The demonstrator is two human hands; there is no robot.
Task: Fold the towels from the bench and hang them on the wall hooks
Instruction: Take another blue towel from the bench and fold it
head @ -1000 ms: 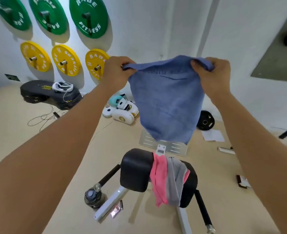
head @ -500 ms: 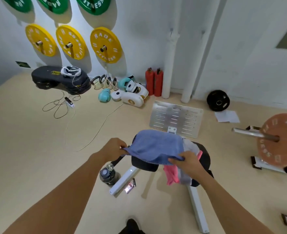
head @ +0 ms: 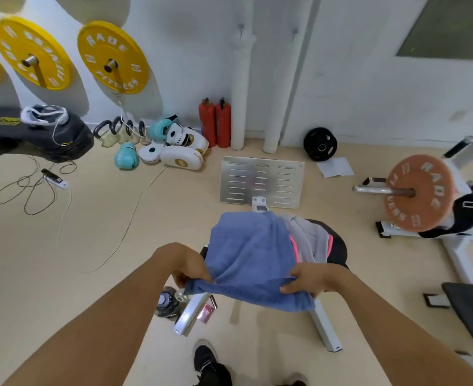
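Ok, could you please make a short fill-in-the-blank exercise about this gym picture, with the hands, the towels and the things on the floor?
1. Both hands, the left hand and the right hand, hold the ____ towel by its near edge.
2. Beside it on the bench pad lie a grey towel and a ____ towel.
3. Two ____ fire extinguishers stand at the wall.
4. The weight plates hung on the wall are ____.

Missing words: blue; pink; red; yellow

Towel (head: 250,254): plain blue. Towels beneath: grey (head: 309,236), pink (head: 294,247). Wall plates (head: 112,57): yellow, white lettering. Extinguishers (head: 216,123): red. Floor (head: 118,246): beige.
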